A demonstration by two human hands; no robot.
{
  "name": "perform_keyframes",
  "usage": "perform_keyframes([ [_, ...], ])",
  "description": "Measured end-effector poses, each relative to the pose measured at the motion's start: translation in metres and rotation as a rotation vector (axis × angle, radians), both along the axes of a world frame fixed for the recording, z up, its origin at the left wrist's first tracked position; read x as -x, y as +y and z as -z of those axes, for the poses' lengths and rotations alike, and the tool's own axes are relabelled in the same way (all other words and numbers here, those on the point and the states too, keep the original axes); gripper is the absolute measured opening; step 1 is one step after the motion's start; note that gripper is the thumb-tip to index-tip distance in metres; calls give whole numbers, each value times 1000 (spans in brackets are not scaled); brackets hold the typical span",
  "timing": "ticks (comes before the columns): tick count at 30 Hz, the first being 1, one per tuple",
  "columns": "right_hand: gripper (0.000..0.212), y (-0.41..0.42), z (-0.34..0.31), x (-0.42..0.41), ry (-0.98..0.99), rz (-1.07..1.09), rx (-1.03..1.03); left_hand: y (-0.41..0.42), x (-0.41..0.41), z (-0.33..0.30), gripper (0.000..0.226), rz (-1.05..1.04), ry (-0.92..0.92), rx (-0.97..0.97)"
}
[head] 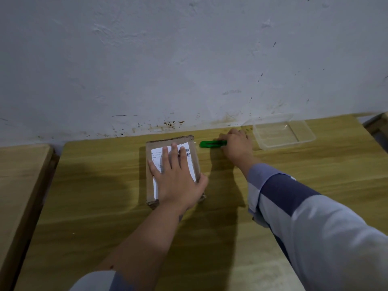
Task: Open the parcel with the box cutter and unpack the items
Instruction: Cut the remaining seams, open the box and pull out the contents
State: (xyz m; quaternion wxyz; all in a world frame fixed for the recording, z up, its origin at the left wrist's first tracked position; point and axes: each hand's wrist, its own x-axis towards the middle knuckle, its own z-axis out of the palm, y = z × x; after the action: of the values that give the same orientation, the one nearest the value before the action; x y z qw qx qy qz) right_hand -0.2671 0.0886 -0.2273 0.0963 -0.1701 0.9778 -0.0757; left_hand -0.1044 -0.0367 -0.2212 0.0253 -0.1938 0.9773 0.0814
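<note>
Stained white wall [189, 59] backs a wooden counter [105, 185]; the left hand [178, 181] lies flat, fingers spread, on the labelled cardboard parcel [152, 198] at the centre; the right hand [237, 145] closes on the green box cutter [210, 144] beside it; a clear plastic tray [283, 133] sits empty far right.

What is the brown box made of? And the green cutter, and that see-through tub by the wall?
The box looks like plain cardboard: dull brown, with a rough fuzzy far edge and a white paper label stuck on top. The green cutter looks like smooth plastic, evenly bright in colour. The tub seems thin clear plastic, since the wooden-looking table shows through it.
</note>
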Motion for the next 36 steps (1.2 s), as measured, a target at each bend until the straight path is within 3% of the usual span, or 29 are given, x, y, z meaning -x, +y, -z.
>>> perform_keyframes([
  [5,41,-3,-4,-5,9,-1,107,-1,-1,-1,89,-3,-2,-1],
  [9,31,-24,-17,-18,-79,21,577,0,0,-5,93,5,-43,-23],
  [12,31,-46,-28,-30,-222,7,771,-1,1,-12,98,-19,-44,-108],
  [17,33,-64,-29,-38,-409,-69,784,-14,-23,-22,95,-232,19,-102],
  [21,34,-58,-28,-46,-450,-56,826,-20,-48,-27,103,-370,-12,-290],
  [30,34,-13,-33,-81,-477,213,923,-55,-49,-31,97,-7,-127,-134],
  [36,32,19,-25,-132,-496,496,1140,-55,-50,-32,85,109,-107,-187],
])
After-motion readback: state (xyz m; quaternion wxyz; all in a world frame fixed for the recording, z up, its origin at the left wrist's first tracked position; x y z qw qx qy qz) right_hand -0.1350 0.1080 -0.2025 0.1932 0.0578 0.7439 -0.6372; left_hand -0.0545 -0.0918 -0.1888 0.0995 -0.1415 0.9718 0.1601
